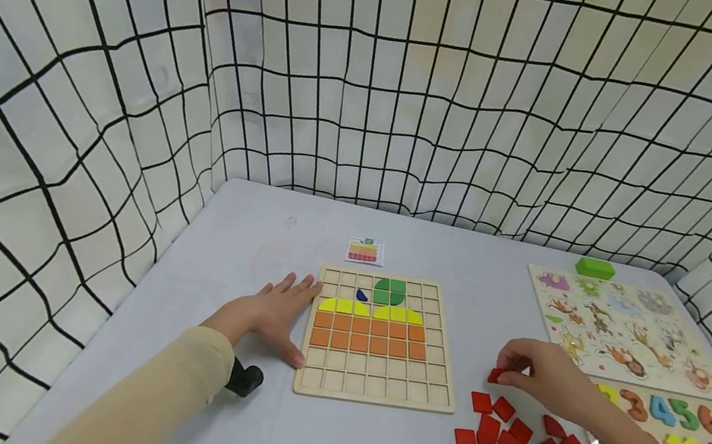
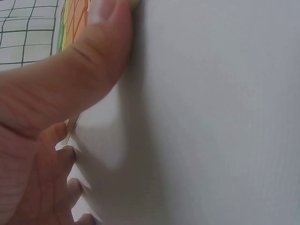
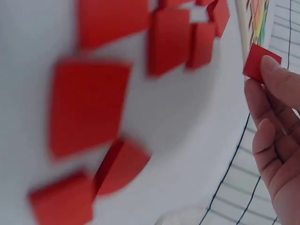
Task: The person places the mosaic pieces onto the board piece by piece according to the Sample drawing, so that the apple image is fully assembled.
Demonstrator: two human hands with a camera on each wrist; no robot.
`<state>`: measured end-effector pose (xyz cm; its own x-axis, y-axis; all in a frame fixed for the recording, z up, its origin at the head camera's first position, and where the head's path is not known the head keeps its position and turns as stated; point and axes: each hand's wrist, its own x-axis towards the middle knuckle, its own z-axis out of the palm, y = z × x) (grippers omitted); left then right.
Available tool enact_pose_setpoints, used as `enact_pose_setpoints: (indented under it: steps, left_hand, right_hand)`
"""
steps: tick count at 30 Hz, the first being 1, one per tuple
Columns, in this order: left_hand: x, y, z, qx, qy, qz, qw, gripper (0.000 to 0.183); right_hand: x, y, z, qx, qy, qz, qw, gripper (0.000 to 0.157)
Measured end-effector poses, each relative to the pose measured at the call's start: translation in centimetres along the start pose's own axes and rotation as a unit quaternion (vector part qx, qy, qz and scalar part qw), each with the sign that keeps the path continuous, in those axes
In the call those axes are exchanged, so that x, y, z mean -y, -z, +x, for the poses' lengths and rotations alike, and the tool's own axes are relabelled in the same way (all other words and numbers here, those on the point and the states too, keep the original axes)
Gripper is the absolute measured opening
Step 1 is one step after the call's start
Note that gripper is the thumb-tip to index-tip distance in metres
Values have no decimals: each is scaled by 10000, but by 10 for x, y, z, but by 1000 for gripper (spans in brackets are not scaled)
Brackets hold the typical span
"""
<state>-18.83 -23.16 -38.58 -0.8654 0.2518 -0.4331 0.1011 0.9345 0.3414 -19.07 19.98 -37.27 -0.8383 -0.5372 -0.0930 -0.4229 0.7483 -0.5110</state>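
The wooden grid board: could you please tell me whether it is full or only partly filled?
Partly filled: the board holds green, yellow and orange tiles, and its bottom rows are bare.

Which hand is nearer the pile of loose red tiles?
Right. The right hand hovers just above the red tiles, pinching one; the left hand rests across the wooden grid board.

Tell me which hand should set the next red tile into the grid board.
Right. The right hand already pinches a red tile, while the left hand lies flat, bracing the board at its left edge.
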Motion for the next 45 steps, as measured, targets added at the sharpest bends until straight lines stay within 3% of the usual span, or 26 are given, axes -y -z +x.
enact_pose_setpoints:
  steps: [7,20,32,45]
  left_hand:
    - [-1,1,-1,48,-43,-5,10000,129]
    - [-2,3,-3,80,-41,39,10000,129]
    - [-1,3,-3,89,-75,-18,9999,127]
    - [3,1,-1,33,-79,-37,10000,126]
  right_hand:
    - [34,-22,37,50,122,1018,9947,8]
    - [112,-68,98,308,432,1028,9933,3]
    - [158,-95,122,561,582,1052,9912,5]
    - [175,-111,125,573,422,716,9949,4]
